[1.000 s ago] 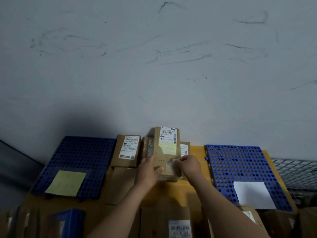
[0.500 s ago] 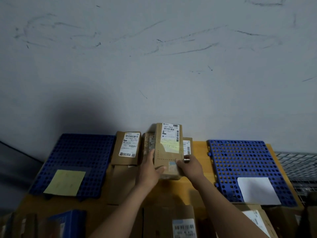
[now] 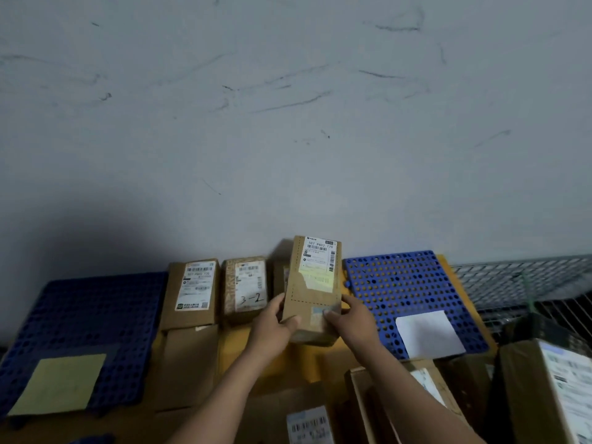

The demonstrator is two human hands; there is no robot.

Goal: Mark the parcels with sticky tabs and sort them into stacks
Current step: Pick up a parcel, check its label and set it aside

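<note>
Parcel (image 3: 312,296) is up between both hands at mid-worktop, label side to the camera, far end toward the wall (image 3: 288,123). Left hand (image 3: 272,322) grips the near left edge, thumb on the front face and fingers curled round behind, out of sight. Right hand (image 3: 349,318) grips the near right corner, fingers (image 3: 331,312) on the front face over a small blue sticker. Pale yellow sticky tab (image 3: 315,278) sits on the lower part of the white label. Can't tell whether the parcel's near end rests on anything. Clearances: right blue mat (image 3: 407,283) edge runs just beside the parcel's right side, with bare mat between it and the white sheet (image 3: 429,333). Parcel marked "3-2" (image 3: 245,288) stands just left of the left hand, and a labelled parcel (image 3: 190,293) is next to that one. Left blue mat (image 3: 80,315) is well apart, with a yellow sheet (image 3: 59,382) on its near part and the rest bare. Wall is tight behind the parcel row. Wire rack (image 3: 519,283) is past the right mat. A strip of yellow worktop (image 3: 237,344) shows under the forearms. Hidden or unclear: another parcel (image 3: 280,277) behind the held one is mostly covered. Near edge is crowded with boxes cut off by the frame, including a barcode box (image 3: 309,427) at the bottom and a big box (image 3: 551,389) at lower right. Small label print is unreadable, and the left side is dim.
</note>
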